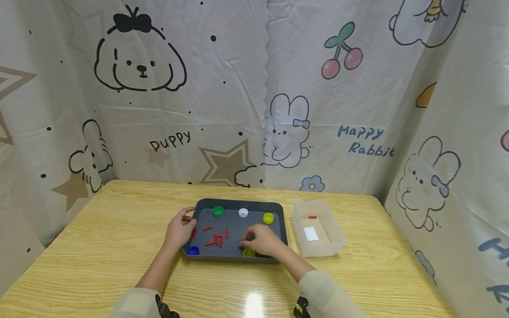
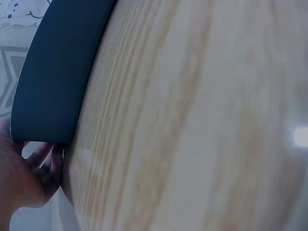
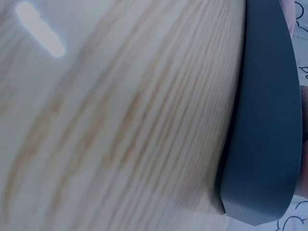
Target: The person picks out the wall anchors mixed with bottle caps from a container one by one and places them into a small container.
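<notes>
Red sticks [image 1: 207, 228] lie in the grey tray [image 1: 242, 203], with wooden table [image 1: 119, 229] past both ends. Right of it, a box [image 1: 324, 234] holds a white card [image 1: 311, 234] and one stick [image 1: 312, 217]. The left hand [image 1: 180, 232] grips the tray's left rim; the right hand [image 1: 261, 240] pinches a stick [image 1: 241, 245] by a yellow cap [image 1: 248, 253]. Loose ones point sideways or away; the pinched one's axis I cannot tell.

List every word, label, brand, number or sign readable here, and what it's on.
"PUPPY": on the cloth, left of centre.
"Happy Rabbit": on the cloth, in blue, right of centre.
Blue letters at the cloth's right edge: cut off, no whole word readable.
White patch in the box: no print readable.
No brands or numbers readable.
</notes>
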A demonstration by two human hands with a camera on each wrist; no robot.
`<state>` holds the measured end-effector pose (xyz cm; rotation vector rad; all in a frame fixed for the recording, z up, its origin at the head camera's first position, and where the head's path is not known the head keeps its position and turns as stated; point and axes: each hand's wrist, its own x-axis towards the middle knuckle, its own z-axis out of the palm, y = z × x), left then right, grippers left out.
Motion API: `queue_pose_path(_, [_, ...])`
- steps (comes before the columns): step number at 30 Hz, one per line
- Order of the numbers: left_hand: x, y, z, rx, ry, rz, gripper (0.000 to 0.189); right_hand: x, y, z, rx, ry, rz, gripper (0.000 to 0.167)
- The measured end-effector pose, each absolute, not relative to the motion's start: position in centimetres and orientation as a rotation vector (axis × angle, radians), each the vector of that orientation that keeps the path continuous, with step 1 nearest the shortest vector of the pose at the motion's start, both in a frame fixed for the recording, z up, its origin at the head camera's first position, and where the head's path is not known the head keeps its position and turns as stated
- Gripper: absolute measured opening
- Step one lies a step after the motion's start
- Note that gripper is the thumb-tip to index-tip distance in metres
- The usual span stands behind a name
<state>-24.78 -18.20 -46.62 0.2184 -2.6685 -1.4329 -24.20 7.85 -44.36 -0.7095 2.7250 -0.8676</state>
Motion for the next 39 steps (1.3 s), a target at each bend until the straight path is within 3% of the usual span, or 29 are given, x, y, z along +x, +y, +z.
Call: queue_pose_path(39, [-24.9,-18.1,-46.7,0.228,-2.668,-1.415,0.044,-25.4,7.7,-44.6,-0.597,2.567,-0.931,0.012])
